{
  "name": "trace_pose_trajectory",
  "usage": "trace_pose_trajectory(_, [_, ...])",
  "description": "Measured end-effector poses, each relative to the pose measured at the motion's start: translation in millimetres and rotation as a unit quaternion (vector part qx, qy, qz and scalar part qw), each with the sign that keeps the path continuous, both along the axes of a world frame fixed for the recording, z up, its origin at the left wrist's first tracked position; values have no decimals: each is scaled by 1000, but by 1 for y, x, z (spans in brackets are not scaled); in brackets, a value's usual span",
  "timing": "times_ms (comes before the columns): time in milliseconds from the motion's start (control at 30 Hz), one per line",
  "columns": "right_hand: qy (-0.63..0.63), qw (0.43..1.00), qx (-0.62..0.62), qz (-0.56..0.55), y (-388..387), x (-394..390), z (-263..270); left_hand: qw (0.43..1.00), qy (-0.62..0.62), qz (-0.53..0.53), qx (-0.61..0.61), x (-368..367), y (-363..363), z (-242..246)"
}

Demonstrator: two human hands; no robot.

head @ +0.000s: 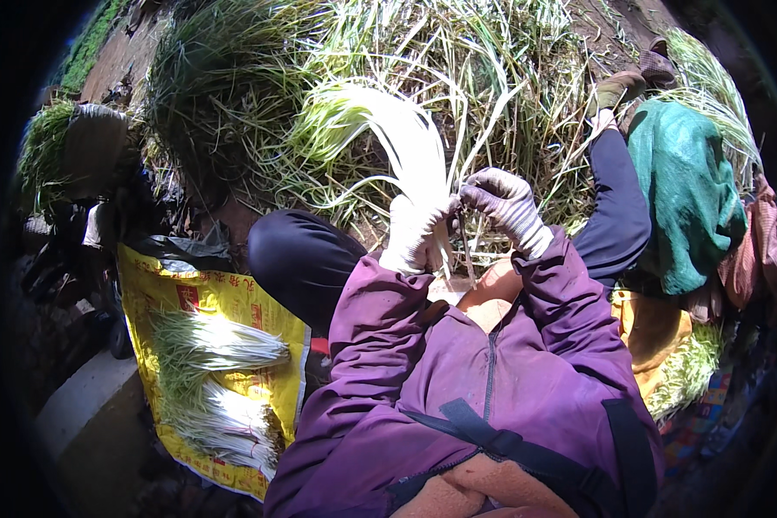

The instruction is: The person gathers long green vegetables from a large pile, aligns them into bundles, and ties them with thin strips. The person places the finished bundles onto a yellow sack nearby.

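Observation:
My left hand [414,226], in a pale knitted glove, grips a bunch of pale leafy stalks [414,142], probably blanched chives. Their white lower parts pass through the fist, and the leafy tops arch over to the left. Close beside it, my right hand [502,204], in a striped glove, has thumb and fingers pinched together at the base of a few loose stalks [472,152]. A thin brownish strand [467,249] hangs below the fingertips. Exactly where the fingers meet the stalks is partly hidden.
Loose green and dry leaves [492,58] cover the ground ahead. On my left, a yellow printed sack [223,298] bears several white-stemmed bundles [233,343]. To the right are a green woven cloth [680,188], more greens [686,369] and a person's shoe [618,87].

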State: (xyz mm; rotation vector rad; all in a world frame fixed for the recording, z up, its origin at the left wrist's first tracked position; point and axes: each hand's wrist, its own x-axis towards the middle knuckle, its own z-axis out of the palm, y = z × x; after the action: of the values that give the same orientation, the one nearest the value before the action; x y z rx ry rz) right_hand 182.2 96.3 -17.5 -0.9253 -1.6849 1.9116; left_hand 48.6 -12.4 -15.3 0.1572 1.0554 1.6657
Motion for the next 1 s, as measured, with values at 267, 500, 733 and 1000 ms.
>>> trace_pose_trajectory(267, [-56,943,326,48,0,6,12,990,134,26,-48,-11,10,1])
trace_pose_trajectory(500, [-128,864,447,193,-3,0,15,997,68,-30,-4,-14,13,6])
trace_pose_trajectory(733, [-65,995,79,-22,-3,22,-28,984,129,114,-48,-20,10,5])
trace_pose_trajectory(1000, [-255,948,191,-19,34,65,-91,971,160,163,-72,-26,10,20])
